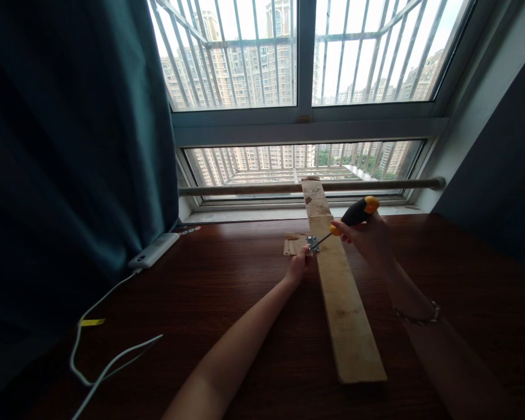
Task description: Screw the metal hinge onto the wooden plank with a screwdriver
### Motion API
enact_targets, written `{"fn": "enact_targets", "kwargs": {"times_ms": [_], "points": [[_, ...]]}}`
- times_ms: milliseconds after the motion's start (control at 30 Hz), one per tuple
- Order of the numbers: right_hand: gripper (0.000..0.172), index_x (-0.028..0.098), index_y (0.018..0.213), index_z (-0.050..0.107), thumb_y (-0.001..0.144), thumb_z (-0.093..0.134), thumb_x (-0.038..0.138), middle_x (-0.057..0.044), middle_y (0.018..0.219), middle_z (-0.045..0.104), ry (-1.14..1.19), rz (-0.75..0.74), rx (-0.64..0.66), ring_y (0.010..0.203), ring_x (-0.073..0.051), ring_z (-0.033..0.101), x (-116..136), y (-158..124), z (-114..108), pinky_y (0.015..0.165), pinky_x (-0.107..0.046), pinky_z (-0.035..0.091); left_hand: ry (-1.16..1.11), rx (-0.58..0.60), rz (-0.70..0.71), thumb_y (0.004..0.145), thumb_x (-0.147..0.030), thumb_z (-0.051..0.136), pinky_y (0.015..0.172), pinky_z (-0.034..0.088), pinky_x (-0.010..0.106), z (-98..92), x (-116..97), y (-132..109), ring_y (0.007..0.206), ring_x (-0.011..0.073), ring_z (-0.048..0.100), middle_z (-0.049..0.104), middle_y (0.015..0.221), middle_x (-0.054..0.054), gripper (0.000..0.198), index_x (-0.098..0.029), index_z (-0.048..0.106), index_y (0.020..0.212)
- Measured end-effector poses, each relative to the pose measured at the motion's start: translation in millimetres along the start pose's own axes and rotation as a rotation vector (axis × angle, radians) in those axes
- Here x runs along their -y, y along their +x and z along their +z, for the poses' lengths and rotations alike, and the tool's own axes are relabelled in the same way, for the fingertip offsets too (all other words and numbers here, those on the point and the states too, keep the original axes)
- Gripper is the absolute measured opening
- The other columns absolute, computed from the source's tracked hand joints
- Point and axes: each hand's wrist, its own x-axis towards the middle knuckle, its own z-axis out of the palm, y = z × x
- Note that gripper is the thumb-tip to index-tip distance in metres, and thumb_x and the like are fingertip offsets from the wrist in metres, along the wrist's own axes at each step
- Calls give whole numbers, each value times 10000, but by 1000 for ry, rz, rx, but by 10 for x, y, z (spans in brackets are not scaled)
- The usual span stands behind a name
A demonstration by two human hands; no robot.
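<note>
A long pale wooden plank [341, 291] lies on the dark wooden table [227, 291], running from the near edge up to the window. A small metal bracket [312, 241] sits at its left edge, next to a short wood block [293, 244]. My left hand [298, 265] pinches at the bracket and block. My right hand [365, 233] grips a screwdriver [354, 214] with a black and orange handle; its tip rests on the bracket.
A white power bank [154, 250] with white cables [109, 356] lies at the table's left, by a dark teal curtain [70, 146]. A barred window [301, 87] and a horizontal rail [245, 188] stand behind the table.
</note>
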Motion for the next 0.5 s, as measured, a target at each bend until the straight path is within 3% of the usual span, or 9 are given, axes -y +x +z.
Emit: {"fn": "enact_targets", "kwargs": {"times_ms": [67, 200, 333, 500], "points": [[503, 142, 834, 542, 554, 759, 499, -30, 535, 627, 51, -1, 34, 414, -223, 610, 14, -18, 6, 369, -289, 511, 10, -5, 5, 653, -486, 577, 486, 331, 233, -4, 11, 10, 480, 104, 441, 490, 495, -12, 349, -140, 598, 609], [644, 170, 1020, 470, 528, 797, 428, -78, 820, 677, 365, 85, 229, 516, -231, 651, 80, -20, -28, 441, -319, 563, 42, 3, 20, 664, -508, 556, 489, 325, 243, -20, 45, 40, 475, 112, 445, 497, 488, -9, 369, -148, 594, 596], [668, 182, 1018, 479, 478, 829, 362, -86, 906, 670, 558, 167, 372, 649, -260, 673, 133, 1, -99, 569, -348, 594, 152, 48, 24, 691, -555, 500, 491, 313, 260, -42, 45, 41, 436, 117, 429, 462, 420, 1, 457, -165, 516, 453], [510, 149, 823, 545, 479, 820, 406, -97, 829, 678, 420, 145, 296, 618, -266, 669, 114, 9, -96, 533, -355, 593, 178, 64, 75, 726, -533, 464, 485, 302, 257, -37, 13, 13, 397, 105, 388, 403, 374, -14, 479, -185, 438, 399]]}}
